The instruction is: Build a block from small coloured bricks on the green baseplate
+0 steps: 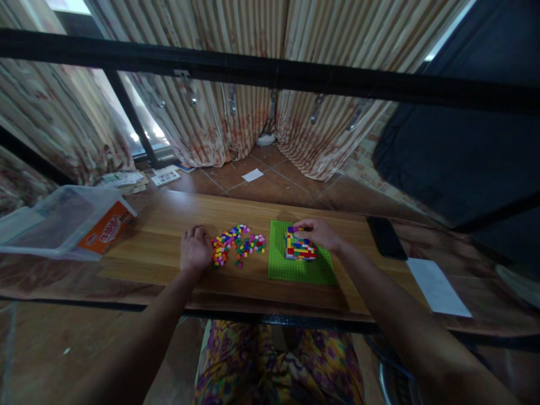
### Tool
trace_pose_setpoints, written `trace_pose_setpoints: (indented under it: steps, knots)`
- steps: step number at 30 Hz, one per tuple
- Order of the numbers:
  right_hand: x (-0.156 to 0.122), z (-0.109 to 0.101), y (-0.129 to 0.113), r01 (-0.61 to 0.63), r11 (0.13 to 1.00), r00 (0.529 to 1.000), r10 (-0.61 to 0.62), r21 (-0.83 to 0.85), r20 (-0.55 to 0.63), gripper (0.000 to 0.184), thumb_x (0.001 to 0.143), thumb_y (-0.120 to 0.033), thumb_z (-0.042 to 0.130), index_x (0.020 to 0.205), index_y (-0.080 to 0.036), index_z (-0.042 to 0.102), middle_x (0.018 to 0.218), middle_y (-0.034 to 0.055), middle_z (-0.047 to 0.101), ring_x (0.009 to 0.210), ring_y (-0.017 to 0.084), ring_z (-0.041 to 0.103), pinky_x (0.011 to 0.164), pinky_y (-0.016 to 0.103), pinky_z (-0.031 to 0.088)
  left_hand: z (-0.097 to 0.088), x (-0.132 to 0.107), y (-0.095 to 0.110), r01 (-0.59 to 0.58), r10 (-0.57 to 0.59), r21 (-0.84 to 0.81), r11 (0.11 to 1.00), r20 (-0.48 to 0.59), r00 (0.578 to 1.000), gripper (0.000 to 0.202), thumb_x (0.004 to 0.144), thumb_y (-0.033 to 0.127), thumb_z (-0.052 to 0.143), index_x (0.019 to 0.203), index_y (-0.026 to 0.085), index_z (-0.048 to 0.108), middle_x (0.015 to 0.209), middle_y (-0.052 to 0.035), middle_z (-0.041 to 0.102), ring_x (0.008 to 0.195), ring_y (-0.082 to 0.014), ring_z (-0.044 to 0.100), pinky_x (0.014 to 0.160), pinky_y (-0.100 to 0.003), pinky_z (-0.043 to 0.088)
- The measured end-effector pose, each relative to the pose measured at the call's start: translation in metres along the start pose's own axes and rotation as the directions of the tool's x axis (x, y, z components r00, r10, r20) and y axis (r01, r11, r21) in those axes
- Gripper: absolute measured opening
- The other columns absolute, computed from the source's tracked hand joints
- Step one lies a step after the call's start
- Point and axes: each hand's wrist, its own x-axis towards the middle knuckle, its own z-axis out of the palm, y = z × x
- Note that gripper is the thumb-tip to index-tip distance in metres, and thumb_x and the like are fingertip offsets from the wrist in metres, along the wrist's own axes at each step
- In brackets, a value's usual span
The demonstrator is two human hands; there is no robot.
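Note:
My left hand lies palm down on the wooden board, its fingers loosely bent and apart, with nothing seen in it. Right beside it spreads a loose pile of small coloured toy bricks. A green baseplate lies right of the pile. On it stands a block-shaped structure of multicoloured bricks, with a red and yellow side facing me. My right hand reaches over its far edge, thumb and fingers closed around a purple brick at the far left corner. Whether that brick is attached cannot be made out.
A clear plastic bin with an orange label stands at the far left. To the right lie a black phone and a white sheet of paper. A dark metal bar crosses above the table, before striped curtains.

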Motion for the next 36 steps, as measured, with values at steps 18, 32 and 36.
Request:
trace_pose_setpoints:
  steps: [18,32,36]
  knots:
    - [-0.015,0.14,-0.044,0.401,0.685,0.898,-0.425,-0.608,0.113,0.024,0.088,-0.013,0.056,0.101,-0.023,0.073,0.096,0.0067,0.066,0.096,0.022,0.056,0.09,0.035,0.044,0.002,-0.003,0.001,0.039,-0.039,0.005,0.999,0.009,0.999,0.027,0.088,0.019,0.04,0.102,0.012,0.062,0.112,-0.0178,0.064,0.106,-0.0317,0.056,0.097,-0.046,0.042]
    - [-0.001,0.154,-0.049,0.367,0.619,0.919,-0.355,-0.694,0.17,0.017,0.089,-0.017,0.057,0.099,-0.019,0.071,0.106,0.011,0.063,0.104,0.026,0.054,0.096,0.036,0.043,0.001,-0.003,0.001,0.043,-0.043,-0.027,0.999,0.018,0.999,0.028,0.087,0.019,0.039,0.101,0.013,0.063,0.112,-0.0175,0.064,0.106,-0.0319,0.056,0.096,-0.047,0.042]
    - [-0.005,0.157,-0.052,0.355,0.682,0.919,-0.38,-0.64,0.106,0.012,0.091,-0.023,0.058,0.097,-0.018,0.067,0.106,0.011,0.064,0.105,0.025,0.055,0.096,0.037,0.043,0.002,-0.002,-0.001,0.028,-0.028,-0.014,1.0,0.007,1.0,0.029,0.088,0.02,0.039,0.101,0.013,0.063,0.11,-0.018,0.064,0.105,-0.032,0.056,0.096,-0.046,0.042]
